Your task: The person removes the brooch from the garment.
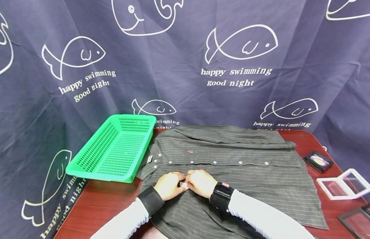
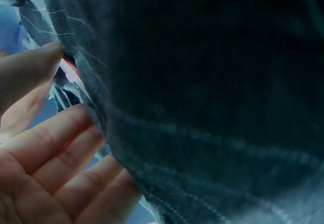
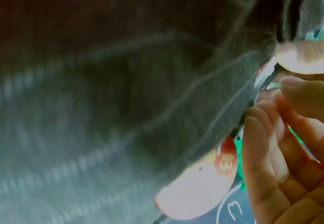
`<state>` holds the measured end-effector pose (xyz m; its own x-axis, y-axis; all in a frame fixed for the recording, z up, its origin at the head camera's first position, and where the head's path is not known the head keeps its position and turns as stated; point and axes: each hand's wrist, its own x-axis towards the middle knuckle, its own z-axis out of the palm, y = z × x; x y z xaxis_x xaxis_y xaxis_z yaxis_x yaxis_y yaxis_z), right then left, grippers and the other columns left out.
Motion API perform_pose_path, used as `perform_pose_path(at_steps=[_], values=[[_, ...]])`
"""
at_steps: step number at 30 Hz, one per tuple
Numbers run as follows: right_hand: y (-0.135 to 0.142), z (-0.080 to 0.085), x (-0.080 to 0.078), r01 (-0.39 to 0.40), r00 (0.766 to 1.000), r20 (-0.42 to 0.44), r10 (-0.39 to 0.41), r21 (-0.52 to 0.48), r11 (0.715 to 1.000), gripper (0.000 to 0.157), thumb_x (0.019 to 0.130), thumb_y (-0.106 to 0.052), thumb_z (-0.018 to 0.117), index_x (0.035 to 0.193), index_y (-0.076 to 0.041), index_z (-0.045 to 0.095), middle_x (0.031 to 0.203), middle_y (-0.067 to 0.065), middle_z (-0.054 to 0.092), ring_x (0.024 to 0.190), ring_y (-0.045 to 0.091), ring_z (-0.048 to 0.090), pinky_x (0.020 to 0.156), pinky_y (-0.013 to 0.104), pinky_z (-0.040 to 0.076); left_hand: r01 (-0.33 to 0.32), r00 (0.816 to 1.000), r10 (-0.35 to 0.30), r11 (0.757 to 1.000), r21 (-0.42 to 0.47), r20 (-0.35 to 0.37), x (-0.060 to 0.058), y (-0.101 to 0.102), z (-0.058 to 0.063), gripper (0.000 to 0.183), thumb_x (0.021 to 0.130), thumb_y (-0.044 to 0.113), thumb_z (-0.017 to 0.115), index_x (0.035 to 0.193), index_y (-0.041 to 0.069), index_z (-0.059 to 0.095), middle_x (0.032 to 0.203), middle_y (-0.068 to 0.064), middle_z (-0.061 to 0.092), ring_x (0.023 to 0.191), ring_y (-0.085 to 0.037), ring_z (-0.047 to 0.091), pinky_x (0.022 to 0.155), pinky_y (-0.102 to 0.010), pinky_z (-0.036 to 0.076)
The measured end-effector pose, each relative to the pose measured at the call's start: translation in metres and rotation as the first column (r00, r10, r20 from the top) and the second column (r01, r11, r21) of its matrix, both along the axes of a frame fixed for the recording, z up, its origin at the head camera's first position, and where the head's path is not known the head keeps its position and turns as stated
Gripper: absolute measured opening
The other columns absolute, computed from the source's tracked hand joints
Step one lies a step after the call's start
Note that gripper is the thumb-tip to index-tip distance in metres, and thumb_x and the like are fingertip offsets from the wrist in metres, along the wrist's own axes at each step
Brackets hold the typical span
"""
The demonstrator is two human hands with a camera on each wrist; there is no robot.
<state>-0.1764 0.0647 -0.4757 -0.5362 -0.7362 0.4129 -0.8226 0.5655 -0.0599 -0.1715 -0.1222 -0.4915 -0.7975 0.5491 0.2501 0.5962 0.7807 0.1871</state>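
Near the middle, the left hand [image 1: 170,186] and right hand [image 1: 201,182] meet, fingers pinching the striped shirt [image 1: 250,189] beside a small pale piece [image 1: 184,186] (too hidden to name). Light, steady fingertips should avoid creases. The shirt covers much of the reddish desk [image 1: 92,196], collar left. Right lies a white frame [image 1: 346,192]; far left, a green basket [image 1: 119,152]; beyond, a fish-print curtain [image 1: 173,73].

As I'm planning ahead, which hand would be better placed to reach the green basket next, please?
Probably the left hand: it is nearer the green basket on the person's left, while the right hand is farther off. Both are at the striped shirt.
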Motion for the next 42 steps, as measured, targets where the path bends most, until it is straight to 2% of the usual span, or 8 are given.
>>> perform_pose_path(at_steps=[4,9,13,25,33,42], values=[[0.0,0.003,-0.002,-0.003,1.0,0.01,0.003,0.008,1.0,0.015,0.074,-0.011,0.077,0.069,-0.016,0.065,0.069,-0.005,0.053,0.06,0.009,0.051,0.059,0.025,0.044,-0.001,1.0,0.001,1.0,-0.015,-0.021,0.0,0.0,-0.002,0.025,0.077,0.028,0.077,0.098,0.014,0.073,0.102,-0.002,0.073,0.092,-0.017,0.07,0.075,-0.034,0.056],[-0.001,-0.001,-0.001,-0.015,0.998,-0.063,0.017,0.022,1.0,0.017,0.072,-0.014,0.079,0.068,-0.017,0.063,0.069,-0.005,0.053,0.06,0.011,0.053,0.056,0.025,0.044,0.028,0.999,-0.029,0.999,-0.028,-0.035,-0.001,0.001,-0.001,0.02,0.078,0.027,0.077,0.092,0.014,0.07,0.097,-0.002,0.071,0.086,-0.018,0.07,0.071,-0.033,0.054],[-0.003,-0.005,0.001,-0.012,0.995,-0.102,0.015,0.028,1.0,0.016,0.073,-0.016,0.08,0.069,-0.017,0.064,0.071,-0.005,0.054,0.06,0.01,0.055,0.053,0.024,0.042,0.042,0.999,-0.042,0.999,-0.017,-0.023,-0.001,0.001,0.0,0.019,0.079,0.024,0.076,0.093,0.013,0.07,0.096,-0.002,0.071,0.085,-0.019,0.069,0.071,-0.034,0.054],[-0.003,-0.01,0.002,-0.023,0.992,-0.12,0.03,0.06,0.998,0.014,0.077,-0.017,0.078,0.071,-0.017,0.065,0.076,-0.005,0.057,0.068,0.011,0.06,0.062,0.023,0.047,0.046,0.999,-0.046,0.999,-0.013,-0.018,0.0,0.002,0.002,0.023,0.079,0.022,0.076,0.099,0.012,0.071,0.096,-0.003,0.071,0.087,-0.019,0.069,0.074,-0.034,0.055],[-0.002,-0.01,0.0,-0.044,0.988,-0.146,0.053,0.068,0.997,0.012,0.076,-0.018,0.079,0.073,-0.017,0.067,0.076,-0.005,0.056,0.064,0.011,0.06,0.058,0.023,0.047,0.044,0.998,-0.045,0.999,-0.015,-0.039,-0.001,0.001,0.001,0.021,0.078,0.023,0.076,0.095,0.012,0.071,0.092,-0.002,0.071,0.082,-0.019,0.069,0.071,-0.034,0.054],[-0.003,-0.007,-0.003,-0.066,0.994,-0.081,0.076,0.116,0.991,0.008,0.075,-0.018,0.079,0.074,-0.018,0.071,0.074,-0.006,0.055,0.064,0.011,0.059,0.059,0.024,0.047,0.05,0.997,-0.05,0.999,-0.012,-0.056,-0.001,0.001,-0.001,0.019,0.076,0.024,0.078,0.088,0.013,0.069,0.085,0.0,0.068,0.075,-0.017,0.067,0.065,-0.033,0.052]])
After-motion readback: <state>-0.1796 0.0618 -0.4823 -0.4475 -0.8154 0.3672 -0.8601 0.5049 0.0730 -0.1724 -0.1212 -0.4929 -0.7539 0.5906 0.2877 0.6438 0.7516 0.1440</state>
